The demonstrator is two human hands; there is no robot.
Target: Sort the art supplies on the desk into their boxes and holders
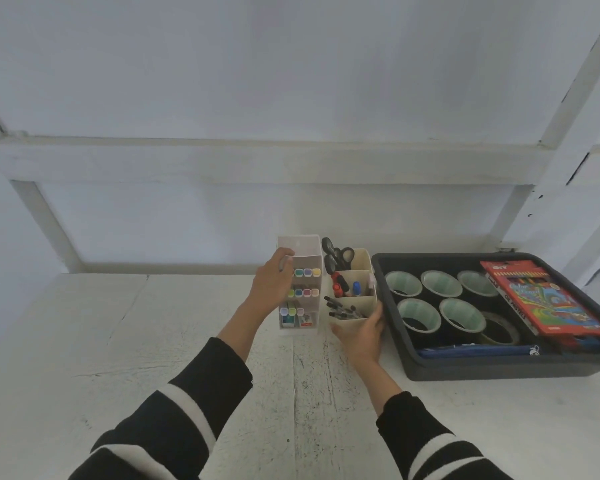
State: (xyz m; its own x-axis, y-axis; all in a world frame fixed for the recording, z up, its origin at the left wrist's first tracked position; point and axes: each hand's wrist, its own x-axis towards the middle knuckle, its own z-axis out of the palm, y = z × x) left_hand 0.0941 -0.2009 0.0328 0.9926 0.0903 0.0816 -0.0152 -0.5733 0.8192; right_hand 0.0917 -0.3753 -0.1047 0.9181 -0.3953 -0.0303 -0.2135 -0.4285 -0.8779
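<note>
Our left hand (pixel 272 280) grips the white marker holder (pixel 302 245); our right hand (pixel 361 332) grips the cream holder (pixel 347 323) of scissors (pixel 338 256) and pens (pixel 342 308), beside the tray (pixel 499 370) of tape rolls (pixel 461 315) on the desk (pixel 153 341).

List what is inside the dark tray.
Six tape rolls, a red pencil box at the right, a blue pouch along the front. Anything under the pencil box is hidden.

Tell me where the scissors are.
Head view, right of centre: the scissors stand in the back compartment of the cream holder, beside the white marker rack.
</note>
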